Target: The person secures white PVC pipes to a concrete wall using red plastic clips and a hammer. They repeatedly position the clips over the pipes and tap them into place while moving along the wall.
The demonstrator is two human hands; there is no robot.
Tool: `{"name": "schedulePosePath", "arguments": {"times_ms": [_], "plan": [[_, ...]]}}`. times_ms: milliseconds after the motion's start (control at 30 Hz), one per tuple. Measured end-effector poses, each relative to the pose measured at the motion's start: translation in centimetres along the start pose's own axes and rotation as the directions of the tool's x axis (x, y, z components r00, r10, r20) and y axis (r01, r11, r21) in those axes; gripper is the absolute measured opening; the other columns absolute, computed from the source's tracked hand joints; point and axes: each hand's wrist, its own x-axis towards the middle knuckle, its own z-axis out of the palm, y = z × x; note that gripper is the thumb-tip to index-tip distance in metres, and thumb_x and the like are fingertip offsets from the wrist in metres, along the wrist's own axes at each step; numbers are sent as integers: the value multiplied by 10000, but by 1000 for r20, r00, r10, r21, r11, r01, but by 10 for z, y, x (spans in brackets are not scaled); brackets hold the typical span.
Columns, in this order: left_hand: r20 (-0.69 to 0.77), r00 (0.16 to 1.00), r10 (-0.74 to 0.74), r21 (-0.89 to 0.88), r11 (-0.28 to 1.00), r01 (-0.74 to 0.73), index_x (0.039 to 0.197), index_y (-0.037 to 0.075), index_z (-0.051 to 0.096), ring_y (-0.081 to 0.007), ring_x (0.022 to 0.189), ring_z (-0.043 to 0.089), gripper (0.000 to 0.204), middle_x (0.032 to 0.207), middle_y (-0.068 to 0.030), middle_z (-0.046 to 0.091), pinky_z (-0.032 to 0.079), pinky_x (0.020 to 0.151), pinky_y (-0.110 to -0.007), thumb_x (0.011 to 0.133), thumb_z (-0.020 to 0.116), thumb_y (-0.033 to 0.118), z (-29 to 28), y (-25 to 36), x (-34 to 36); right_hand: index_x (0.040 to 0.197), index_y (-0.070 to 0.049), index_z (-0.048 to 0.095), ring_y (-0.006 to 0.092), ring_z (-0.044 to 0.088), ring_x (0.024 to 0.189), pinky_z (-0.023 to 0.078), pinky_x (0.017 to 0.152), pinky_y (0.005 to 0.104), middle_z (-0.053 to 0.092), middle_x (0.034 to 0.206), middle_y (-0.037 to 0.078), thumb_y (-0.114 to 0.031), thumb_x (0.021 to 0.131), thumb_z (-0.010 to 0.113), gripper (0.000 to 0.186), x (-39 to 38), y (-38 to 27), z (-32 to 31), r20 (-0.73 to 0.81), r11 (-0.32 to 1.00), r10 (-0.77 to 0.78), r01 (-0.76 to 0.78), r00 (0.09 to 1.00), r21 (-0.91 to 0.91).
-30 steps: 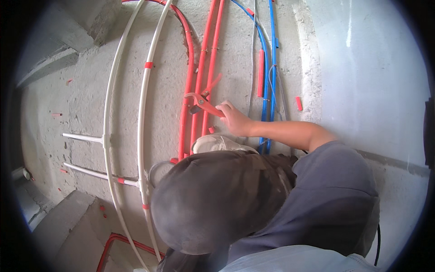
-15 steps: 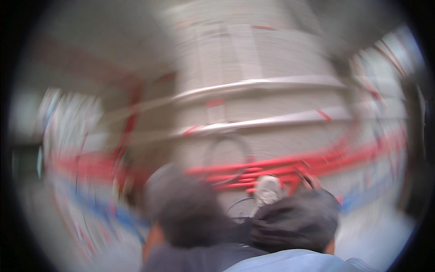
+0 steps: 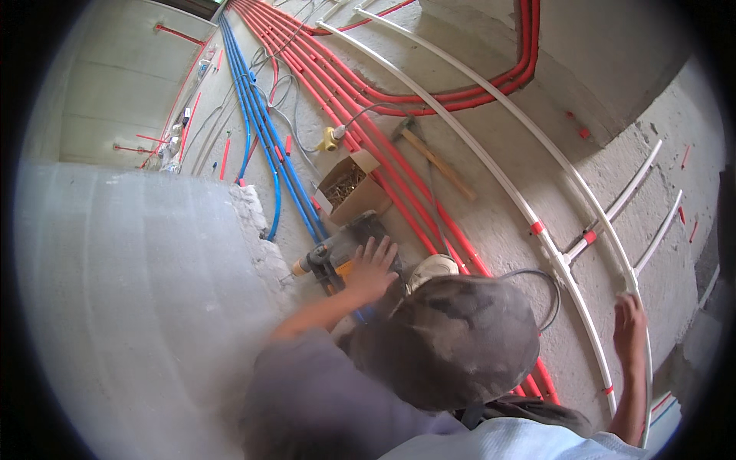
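Note:
My left hand [image 3: 370,268] is spread over a rotary-hammer-style power drill [image 3: 345,249] with a dark and orange body. The drill lies by the blue pipes, its chuck end toward the rough wall edge. The palm hides part of it, and I cannot tell how firmly the fingers touch. My right hand [image 3: 629,326] is raised at the right, beside a long white pipe [image 3: 606,222] in this view. Its fingers are loosely bent, with nothing visible in them. An open cardboard box [image 3: 368,195] of small metal fasteners [image 3: 342,184] stands beyond the drill.
Red pipes [image 3: 399,192] and blue pipes [image 3: 257,115] run along the concrete floor. A hammer [image 3: 438,163] lies past the red pipes. A yellow cord connector [image 3: 330,139] and grey cables lie near the box. A grey wall [image 3: 138,291] stands close at left; my bent knee [image 3: 468,337] is in front.
The view has swung from a blurred look at a wall-like surface to the piped floor. My left hand now shows over the drill, and my right hand is out at the right.

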Motion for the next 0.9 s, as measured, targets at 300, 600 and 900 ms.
{"name": "schedulePosePath", "arguments": {"times_ms": [300, 600, 900], "plan": [[224, 973, 52, -169, 985, -13, 1589, 116, 325, -439, 1534, 213, 736, 1661, -180, 265, 264, 1209, -583, 960, 617, 362, -65, -3, 25, 1097, -22, 697, 400, 657, 978, 541, 873, 465, 651, 1075, 178, -78, 881, 686, 224, 126, -171, -94, 462, 995, -97, 85, 882, 47], [523, 827, -205, -692, 463, 553, 1071, 84, 695, -336, 1136, 662, 252, 1189, -174, 698, 534, 920, -474, 964, 548, 257, -203, -23, -35, 1118, -32, 699, 427, 659, 970, 535, 856, 491, 689, 1057, 212, -177, 920, 670, 247, 70, -289, -258, 615, 969, 224, -105, 756, -223], [487, 864, -131, -526, 746, 409, 876, 74, 760, -366, 878, 690, 379, 930, -175, 726, 533, 834, -513, 1014, 524, 336, -224, -51, -382, 1022, -9, 741, 330, 718, 990, 543, 853, 413, 747, 1037, 196, -249, 922, 681, 267, 53, -396, -397, 679, 859, 504, -395, 534, -327]]}}
